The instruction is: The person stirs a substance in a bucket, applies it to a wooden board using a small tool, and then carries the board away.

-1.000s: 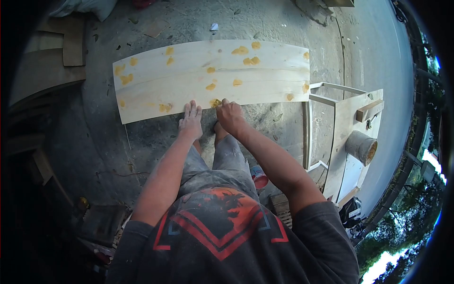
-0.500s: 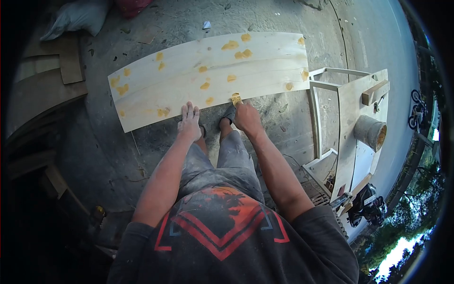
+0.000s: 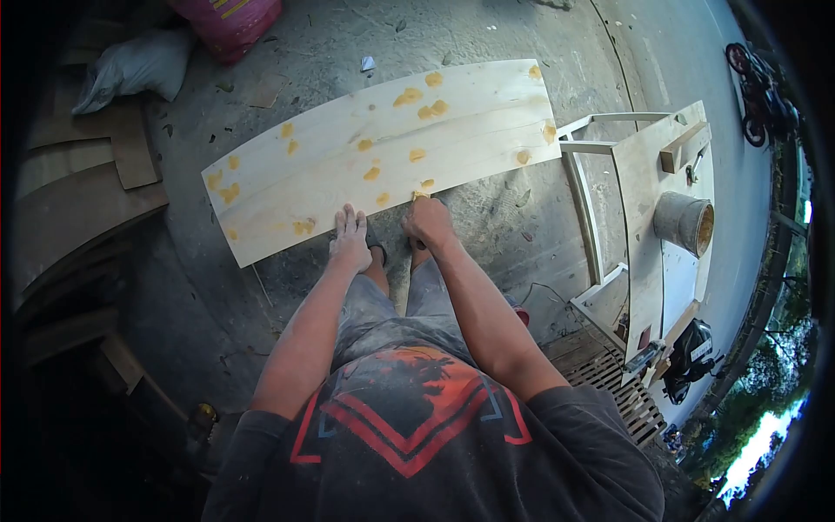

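A pale wooden panel (image 3: pixel 478 130) with a curved far edge lies across in front of me, dotted with several yellow-orange filler patches (image 3: pixel 408 97). My left hand (image 3: pixel 350 238), dusty and with fingers stretched out, rests flat on the panel's near edge. To its right, my right hand (image 3: pixel 429 223) is closed around a putty knife (image 3: pixel 420 195). Only the knife's yellow-smeared blade shows, at the near edge below a small filler patch (image 3: pixel 427 184); the handle is hidden in my fist.
On the right stands a white-framed structure with a board top (image 3: pixel 642 187), bearing a cylindrical container (image 3: pixel 683 224) and a wood block (image 3: pixel 684 148). Cut boards (image 3: pixel 83 213) lie at left. A white sack (image 3: pixel 139 68) and pink sack (image 3: pixel 230 26) sit at the far left.
My right hand has drawn the putty knife slightly left and down at the near edge. A small filler patch now shows above the blade. My left hand stays on the panel; the view has shifted.
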The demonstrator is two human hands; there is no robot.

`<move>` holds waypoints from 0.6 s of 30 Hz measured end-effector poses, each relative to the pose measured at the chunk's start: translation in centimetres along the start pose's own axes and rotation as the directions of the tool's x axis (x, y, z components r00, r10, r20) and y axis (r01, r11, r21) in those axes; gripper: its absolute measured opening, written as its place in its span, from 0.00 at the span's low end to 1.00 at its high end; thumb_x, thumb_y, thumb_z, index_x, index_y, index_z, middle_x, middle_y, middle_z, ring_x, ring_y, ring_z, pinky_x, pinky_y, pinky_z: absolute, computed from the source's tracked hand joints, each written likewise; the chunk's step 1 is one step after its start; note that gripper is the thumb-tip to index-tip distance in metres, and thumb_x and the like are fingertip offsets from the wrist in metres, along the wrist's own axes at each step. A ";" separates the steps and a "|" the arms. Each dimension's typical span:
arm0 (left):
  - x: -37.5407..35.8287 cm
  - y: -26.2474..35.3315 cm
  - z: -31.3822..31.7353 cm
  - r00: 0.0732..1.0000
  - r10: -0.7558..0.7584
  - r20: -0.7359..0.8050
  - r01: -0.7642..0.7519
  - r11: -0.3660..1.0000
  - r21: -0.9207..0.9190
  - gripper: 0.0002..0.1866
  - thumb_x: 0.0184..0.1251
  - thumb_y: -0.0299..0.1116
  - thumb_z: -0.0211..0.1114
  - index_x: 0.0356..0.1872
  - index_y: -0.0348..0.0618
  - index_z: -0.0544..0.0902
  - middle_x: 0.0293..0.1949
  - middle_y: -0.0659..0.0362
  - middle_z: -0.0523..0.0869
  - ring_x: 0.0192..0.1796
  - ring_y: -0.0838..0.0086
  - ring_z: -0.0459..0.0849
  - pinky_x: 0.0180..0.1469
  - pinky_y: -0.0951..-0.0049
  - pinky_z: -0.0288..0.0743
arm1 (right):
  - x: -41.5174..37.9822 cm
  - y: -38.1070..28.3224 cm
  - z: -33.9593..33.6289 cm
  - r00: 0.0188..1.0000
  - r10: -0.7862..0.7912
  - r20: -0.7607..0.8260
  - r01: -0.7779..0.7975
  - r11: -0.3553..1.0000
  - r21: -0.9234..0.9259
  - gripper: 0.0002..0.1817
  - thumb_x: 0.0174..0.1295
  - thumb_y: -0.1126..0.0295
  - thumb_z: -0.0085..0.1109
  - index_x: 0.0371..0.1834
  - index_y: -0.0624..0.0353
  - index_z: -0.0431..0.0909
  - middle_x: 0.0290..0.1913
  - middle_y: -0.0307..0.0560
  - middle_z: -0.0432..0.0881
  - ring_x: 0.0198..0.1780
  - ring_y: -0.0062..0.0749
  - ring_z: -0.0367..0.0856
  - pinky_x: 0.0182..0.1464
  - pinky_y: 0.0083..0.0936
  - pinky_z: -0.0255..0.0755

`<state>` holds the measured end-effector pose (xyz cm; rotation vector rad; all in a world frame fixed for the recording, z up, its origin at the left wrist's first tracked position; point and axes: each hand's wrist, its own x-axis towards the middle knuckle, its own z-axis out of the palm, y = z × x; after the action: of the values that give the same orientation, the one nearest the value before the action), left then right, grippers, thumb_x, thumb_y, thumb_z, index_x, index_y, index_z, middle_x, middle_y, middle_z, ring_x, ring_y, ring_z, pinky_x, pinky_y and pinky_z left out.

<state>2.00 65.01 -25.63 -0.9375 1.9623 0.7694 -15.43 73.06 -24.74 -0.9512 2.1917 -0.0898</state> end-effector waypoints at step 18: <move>-0.3 -5.3 -3.9 0.971 0.228 -0.070 -0.232 0.837 -0.495 0.18 0.63 0.42 0.69 0.48 0.40 0.88 0.40 0.54 0.89 0.38 0.72 0.86 0.42 0.70 0.78 | -6.8 3.1 -2.2 0.871 -0.076 0.485 -0.129 0.917 0.376 0.15 0.58 0.67 0.62 0.42 0.68 0.84 0.31 0.55 0.86 0.29 0.39 0.86 0.31 0.38 0.77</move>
<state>4.96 59.23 -24.45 -1.0026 1.9378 1.4698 -15.62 79.31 -20.08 -0.6225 1.6246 -0.2442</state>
